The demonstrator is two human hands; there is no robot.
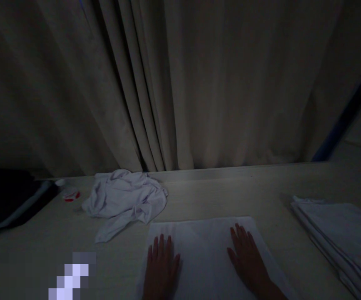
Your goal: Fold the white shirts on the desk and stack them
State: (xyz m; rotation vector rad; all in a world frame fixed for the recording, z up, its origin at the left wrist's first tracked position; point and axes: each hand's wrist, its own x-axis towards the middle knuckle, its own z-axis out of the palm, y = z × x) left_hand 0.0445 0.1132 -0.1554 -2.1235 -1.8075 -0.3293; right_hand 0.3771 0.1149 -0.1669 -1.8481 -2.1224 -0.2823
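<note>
The scene is dim. A folded white cloth [205, 237] lies flat on the pale table [245, 191] right in front of me. My left hand [160, 266] rests palm down on its left part, fingers spread. My right hand [245, 256] presses flat on its right part, fingers apart too. Neither hand grips anything.
A crumpled white garment [125, 200] lies at the back left of the table. A stack of folded white cloths [342, 237] sits at the right. A small red and white object [70, 195] and a dark bag [8, 200] lie at far left. Grey curtains [174, 83] hang behind.
</note>
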